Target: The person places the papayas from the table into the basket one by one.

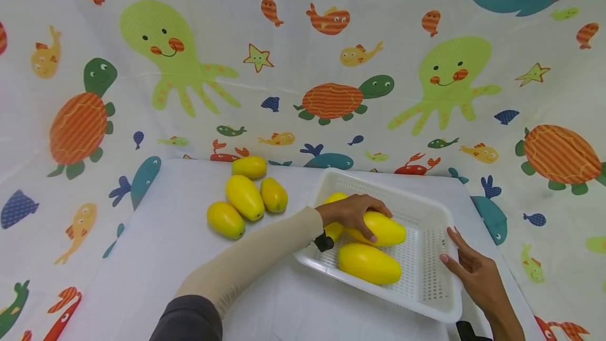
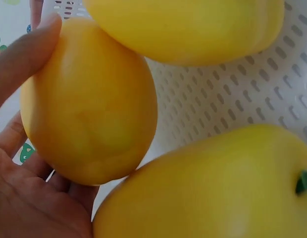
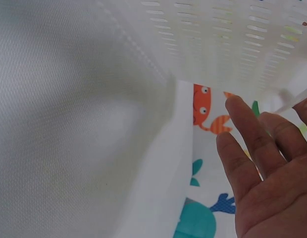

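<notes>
In the head view, my left hand [image 1: 350,212] grips a smooth, oblong yellow fruit [image 1: 389,229], mango- or papaya-like, inside a white perforated plastic basket [image 1: 428,305]. Up close in the left wrist view, the thumb lies over the top of this gripped fruit [image 2: 89,104] and the fingers pass beneath it. Another yellow fruit [image 1: 369,263] lies nearer the basket's front wall. More yellow fruit [image 1: 334,197] shows behind the wrist, partly hidden. My right hand [image 1: 480,275] holds the basket's right rim, thumb over the edge. Its other fingers [image 3: 240,166] extend outside the wall.
Several yellow fruits [image 1: 244,197] stand grouped on the white-covered table [image 1: 156,236], left of the basket. A white curtain printed with sea animals [image 1: 293,136] hangs behind the table. The left forearm crosses in front of the grouped fruits.
</notes>
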